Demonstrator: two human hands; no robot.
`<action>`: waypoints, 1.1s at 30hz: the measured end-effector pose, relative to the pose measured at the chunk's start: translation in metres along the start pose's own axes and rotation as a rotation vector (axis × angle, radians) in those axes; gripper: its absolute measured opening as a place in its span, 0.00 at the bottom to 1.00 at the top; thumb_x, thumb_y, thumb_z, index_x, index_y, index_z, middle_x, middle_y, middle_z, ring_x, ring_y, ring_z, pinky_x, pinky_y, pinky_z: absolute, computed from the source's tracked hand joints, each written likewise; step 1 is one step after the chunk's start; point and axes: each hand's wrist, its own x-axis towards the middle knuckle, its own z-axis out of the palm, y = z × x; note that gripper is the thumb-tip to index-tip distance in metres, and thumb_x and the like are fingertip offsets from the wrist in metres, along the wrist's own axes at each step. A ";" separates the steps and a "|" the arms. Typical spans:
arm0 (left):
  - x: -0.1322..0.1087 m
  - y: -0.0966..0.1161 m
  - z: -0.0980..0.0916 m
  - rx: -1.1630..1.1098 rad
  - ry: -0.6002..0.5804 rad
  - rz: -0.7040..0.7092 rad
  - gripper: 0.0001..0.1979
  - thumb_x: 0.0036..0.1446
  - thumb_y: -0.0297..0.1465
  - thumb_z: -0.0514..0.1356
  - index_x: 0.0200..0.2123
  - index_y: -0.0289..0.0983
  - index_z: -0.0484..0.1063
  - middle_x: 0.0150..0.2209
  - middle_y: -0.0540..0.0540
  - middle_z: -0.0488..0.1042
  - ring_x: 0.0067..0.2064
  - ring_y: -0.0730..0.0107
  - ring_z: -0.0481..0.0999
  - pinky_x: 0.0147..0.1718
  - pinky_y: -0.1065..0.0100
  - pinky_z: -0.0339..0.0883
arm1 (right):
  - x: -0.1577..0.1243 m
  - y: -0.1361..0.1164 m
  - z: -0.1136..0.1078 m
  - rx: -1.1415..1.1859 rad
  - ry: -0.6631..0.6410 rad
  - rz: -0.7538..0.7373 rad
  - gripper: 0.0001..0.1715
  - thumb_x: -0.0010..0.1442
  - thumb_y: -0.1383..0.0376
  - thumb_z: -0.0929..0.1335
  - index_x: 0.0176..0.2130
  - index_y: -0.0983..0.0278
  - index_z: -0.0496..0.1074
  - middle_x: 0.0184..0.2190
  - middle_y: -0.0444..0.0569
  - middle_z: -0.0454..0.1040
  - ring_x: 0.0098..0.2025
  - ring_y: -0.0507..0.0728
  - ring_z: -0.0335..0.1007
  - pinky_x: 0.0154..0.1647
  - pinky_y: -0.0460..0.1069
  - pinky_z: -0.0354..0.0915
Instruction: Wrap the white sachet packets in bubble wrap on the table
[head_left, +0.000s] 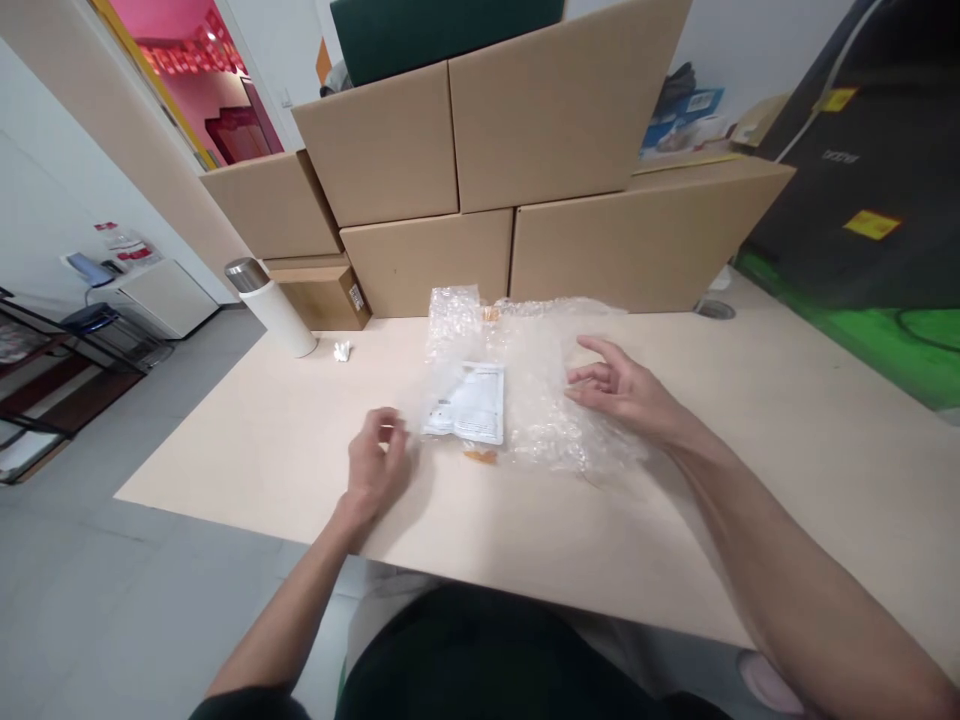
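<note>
A sheet of bubble wrap [536, 400] lies spread on the table, with a flat white printed pouch [480, 405] on its left part. Close to the wrap's left edge is my left hand [377, 462], its fingers loosely curled and a little blurred, with a gap between them and the thumb. I see nothing held in it. My right hand [619, 390] hovers over the right part of the wrap, index finger stretched out and the others half bent, holding nothing. An orange-brown scrap [480, 456] shows at the wrap's near edge.
Cardboard boxes [427, 265] are stacked along the table's [247, 440] far side. At the back left stand a white flask [277, 315] with a metal lid and a small crumpled white piece [342, 351]. A round clear item [714, 309] lies at the back right.
</note>
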 end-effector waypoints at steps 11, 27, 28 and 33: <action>-0.007 -0.005 -0.032 0.525 0.310 0.141 0.19 0.58 0.31 0.57 0.53 0.34 0.70 0.49 0.34 0.67 0.53 0.48 0.66 0.55 0.46 0.57 | 0.012 0.023 -0.005 -0.694 0.458 -0.268 0.24 0.56 0.65 0.64 0.52 0.62 0.72 0.49 0.59 0.74 0.54 0.68 0.67 0.54 0.65 0.63; 0.023 0.033 0.049 -0.302 -0.320 -0.302 0.10 0.54 0.37 0.59 0.35 0.37 0.67 0.27 0.49 0.74 0.27 0.71 0.73 0.26 0.71 0.65 | 0.001 0.024 0.083 0.319 -0.021 0.275 0.39 0.41 0.55 0.78 0.51 0.63 0.69 0.36 0.48 0.76 0.26 0.51 0.68 0.27 0.48 0.63; 0.023 0.034 0.046 -0.340 -0.309 -0.309 0.11 0.54 0.38 0.59 0.36 0.37 0.67 0.27 0.50 0.73 0.26 0.72 0.73 0.25 0.72 0.64 | 0.001 0.020 0.086 0.346 -0.027 0.274 0.38 0.40 0.55 0.78 0.50 0.62 0.69 0.36 0.48 0.76 0.25 0.50 0.67 0.25 0.47 0.60; 0.028 0.022 0.005 -0.490 -0.205 -0.364 0.18 0.48 0.42 0.63 0.36 0.36 0.67 0.26 0.51 0.72 0.23 0.75 0.71 0.21 0.74 0.60 | 0.006 -0.005 0.114 0.456 -0.121 0.237 0.33 0.41 0.58 0.78 0.46 0.62 0.71 0.35 0.46 0.75 0.25 0.49 0.66 0.22 0.45 0.53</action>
